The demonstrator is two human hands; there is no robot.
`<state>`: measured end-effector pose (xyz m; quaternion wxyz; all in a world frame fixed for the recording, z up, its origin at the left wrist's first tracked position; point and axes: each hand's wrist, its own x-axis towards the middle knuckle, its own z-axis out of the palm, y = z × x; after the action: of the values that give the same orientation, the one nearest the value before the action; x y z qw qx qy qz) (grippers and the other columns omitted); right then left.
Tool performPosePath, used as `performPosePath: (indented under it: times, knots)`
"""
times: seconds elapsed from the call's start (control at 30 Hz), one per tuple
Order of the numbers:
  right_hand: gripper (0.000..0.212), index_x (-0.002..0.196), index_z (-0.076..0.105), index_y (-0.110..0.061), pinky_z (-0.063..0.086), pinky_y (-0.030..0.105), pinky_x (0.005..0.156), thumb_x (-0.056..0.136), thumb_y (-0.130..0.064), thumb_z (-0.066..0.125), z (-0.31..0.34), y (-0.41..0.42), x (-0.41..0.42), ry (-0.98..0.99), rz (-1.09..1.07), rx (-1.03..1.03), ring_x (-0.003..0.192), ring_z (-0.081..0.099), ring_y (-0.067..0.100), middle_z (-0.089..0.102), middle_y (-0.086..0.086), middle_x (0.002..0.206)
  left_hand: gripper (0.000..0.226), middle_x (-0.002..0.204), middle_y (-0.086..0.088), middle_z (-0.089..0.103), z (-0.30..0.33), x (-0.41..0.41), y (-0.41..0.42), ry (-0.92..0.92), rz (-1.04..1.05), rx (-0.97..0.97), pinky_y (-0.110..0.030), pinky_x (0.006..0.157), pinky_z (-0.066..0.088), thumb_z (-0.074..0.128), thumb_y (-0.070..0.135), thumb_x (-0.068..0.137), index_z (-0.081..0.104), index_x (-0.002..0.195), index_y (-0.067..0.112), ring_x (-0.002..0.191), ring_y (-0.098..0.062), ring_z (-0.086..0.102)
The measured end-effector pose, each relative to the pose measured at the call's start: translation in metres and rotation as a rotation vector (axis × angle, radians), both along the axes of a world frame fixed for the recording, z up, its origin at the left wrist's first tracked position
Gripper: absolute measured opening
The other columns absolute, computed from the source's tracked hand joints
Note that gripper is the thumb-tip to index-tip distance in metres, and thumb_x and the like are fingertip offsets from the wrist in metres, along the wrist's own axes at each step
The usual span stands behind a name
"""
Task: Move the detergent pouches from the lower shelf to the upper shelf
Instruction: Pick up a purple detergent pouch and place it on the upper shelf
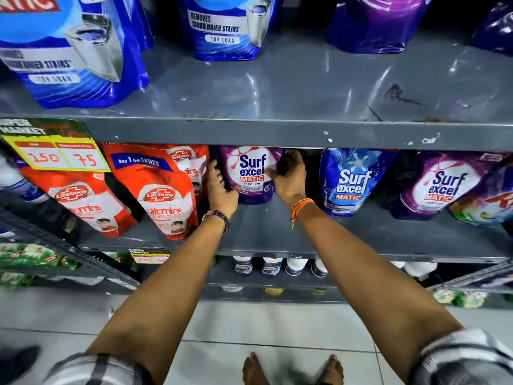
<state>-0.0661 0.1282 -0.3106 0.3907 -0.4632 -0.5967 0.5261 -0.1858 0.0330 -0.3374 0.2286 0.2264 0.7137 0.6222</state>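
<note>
Both hands are gripping the purple pouch (251, 173) standing upright on the lower shelf (266, 232): left hand (220, 187) fingers clasping its left edge, right hand (290, 176) its right. The upper shelf (305, 87) is lying straight above, bare there.

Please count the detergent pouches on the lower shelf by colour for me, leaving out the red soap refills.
Purple pouches: 2, one between both hands, one at the right.
Blue pouch: 1.
Total: 3. A further pack at the far right edge is cut off and left out.
</note>
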Motion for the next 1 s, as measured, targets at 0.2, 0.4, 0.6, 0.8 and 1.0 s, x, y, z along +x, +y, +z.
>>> performPosePath:
  times: [0.2, 0.4, 0.6, 0.8, 1.0]
  knots:
    - [0.069, 0.129, 0.049, -0.005, 0.058, 0.026, 0.091, 0.069, 0.010, 0.082, -0.015, -0.037, -0.020, 0.078, -0.010, -0.117, 0.109, 0.064, 0.020, 0.068, 0.000, 0.110, 0.101, 0.154, -0.017, 0.044, -0.013, -0.020, -0.041, -0.014, -0.026, 0.002, -0.037, 0.121, 0.034, 0.066, -0.026, 0.071, 0.025, 0.153, 0.016, 0.144, -0.023, 0.042]
    - [0.029, 0.104, 0.059, -0.016, 0.051, 0.034, 0.084, 0.084, 0.003, 0.063, -0.010, -0.104, -0.009, 0.272, -0.055, -0.149, 0.111, 0.053, 0.020, 0.059, 0.013, 0.127, 0.103, 0.163, -0.013, 0.030, -0.020, -0.032, -0.095, -0.098, 0.055, 0.011, -0.023, 0.108, 0.038, 0.068, -0.027, 0.071, 0.024, 0.155, 0.013, 0.150, -0.023, 0.032]
    - [0.053, 0.102, 0.058, -0.022, 0.052, 0.046, 0.093, 0.078, 0.024, 0.064, -0.058, -0.128, 0.051, 0.303, -0.242, -0.125, 0.103, 0.062, 0.019, 0.066, 0.005, 0.106, 0.085, 0.147, -0.010, 0.051, -0.028, -0.018, -0.148, -0.075, -0.048, -0.069, -0.020, 0.108, 0.041, 0.070, -0.027, 0.071, 0.042, 0.145, 0.006, 0.134, -0.017, 0.048]
    - [0.046, 0.093, 0.060, -0.032, 0.052, 0.023, 0.068, 0.061, -0.008, 0.082, -0.065, -0.083, 0.084, 0.057, -0.289, -0.097, 0.075, 0.055, 0.005, 0.058, -0.005, 0.087, 0.069, 0.133, -0.001, 0.057, -0.023, -0.005, -0.121, -0.045, -0.328, -0.126, -0.033, 0.120, 0.034, 0.070, -0.022, 0.075, 0.051, 0.135, 0.007, 0.131, -0.014, 0.049]
    - [0.099, 0.140, 0.033, -0.013, 0.054, 0.035, 0.099, 0.053, -0.001, 0.078, -0.040, -0.034, 0.040, 0.161, 0.020, 0.023, 0.120, 0.058, 0.020, 0.048, 0.022, 0.143, 0.091, 0.154, -0.017, 0.041, -0.015, -0.025, -0.049, 0.160, -0.588, -0.200, -0.037, 0.121, 0.030, 0.076, -0.016, 0.073, 0.034, 0.150, 0.006, 0.145, -0.025, 0.039]
